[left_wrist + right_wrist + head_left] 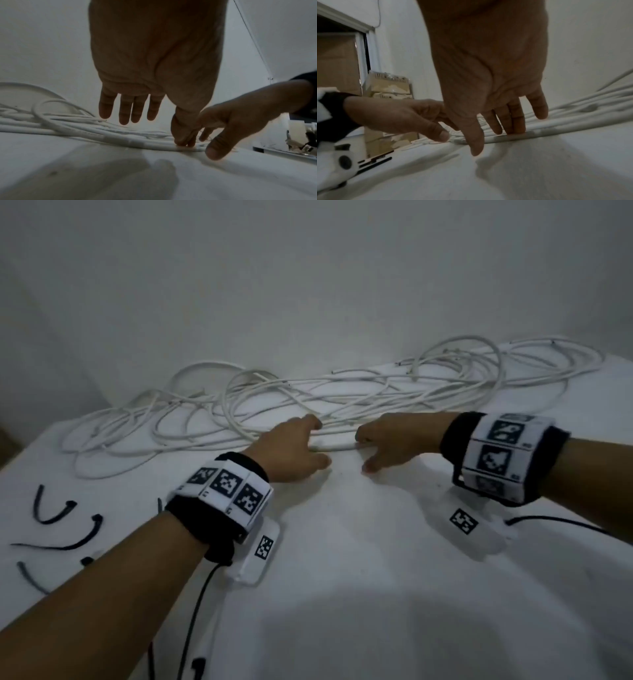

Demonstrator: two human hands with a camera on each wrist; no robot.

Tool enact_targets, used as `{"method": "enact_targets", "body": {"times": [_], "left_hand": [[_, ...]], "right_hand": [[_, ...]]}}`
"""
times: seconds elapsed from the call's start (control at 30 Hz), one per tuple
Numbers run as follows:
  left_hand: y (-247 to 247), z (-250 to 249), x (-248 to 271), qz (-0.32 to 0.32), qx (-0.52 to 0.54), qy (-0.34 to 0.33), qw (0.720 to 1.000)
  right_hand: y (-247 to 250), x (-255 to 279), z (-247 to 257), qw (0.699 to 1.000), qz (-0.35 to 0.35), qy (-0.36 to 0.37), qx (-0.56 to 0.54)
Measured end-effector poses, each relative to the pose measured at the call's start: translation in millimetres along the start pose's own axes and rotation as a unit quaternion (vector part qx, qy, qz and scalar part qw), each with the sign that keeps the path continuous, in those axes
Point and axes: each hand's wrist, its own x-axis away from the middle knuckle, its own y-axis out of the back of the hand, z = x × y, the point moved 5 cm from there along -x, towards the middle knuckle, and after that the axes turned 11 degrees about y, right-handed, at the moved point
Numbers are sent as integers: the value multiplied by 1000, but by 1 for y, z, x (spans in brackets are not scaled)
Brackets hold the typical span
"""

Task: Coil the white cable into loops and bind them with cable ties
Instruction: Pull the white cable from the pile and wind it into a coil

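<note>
**Both hands settle on the near strand of a loose, springy tangle**

The white cable (pixel 308 395) lies sprawled in loose, overlapping loops across the far half of the white-covered table (pixel 359 594), from the left edge to the far right corner. It looks light and fairly stiff for its thickness: the loops stand up in rounded arcs instead of lying flat, so it will likely spring open unless held firmly, and its smooth jacket may slip. The nearest strand, running straight between the two hands, seems the sensible place to take hold.

The left hand (pixel 291 451) reaches palm down with fingers (pixel 126 111) extended and slightly spread above the strands, thumb tip down at the near strand. The right hand (pixel 394 440) mirrors it: its fingertips (pixel 515 121) rest on that strand, thumb apart and low towards the cloth. Neither hand has closed round anything yet.

Black cable ties (pixel 58 515) lie on the cloth at near left, untouched
</note>
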Motion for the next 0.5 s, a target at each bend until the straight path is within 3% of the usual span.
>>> {"method": "enact_targets", "body": {"times": [0.17,0.27,0.37,0.5], "left_hand": [[-7,9,5,25,-65,14,997],[-3,9,8,4,-104,-6,995],[8,4,14,-52,-125,-24,991],[44,-13,22,-168,-18,-54,984]], "right_hand": [[2,0,13,996,49,-9,75],[11,19,11,998,38,9,40],[31,50,0,995,-36,26,-90],[75,98,-17,979,-193,37,-59]]}}
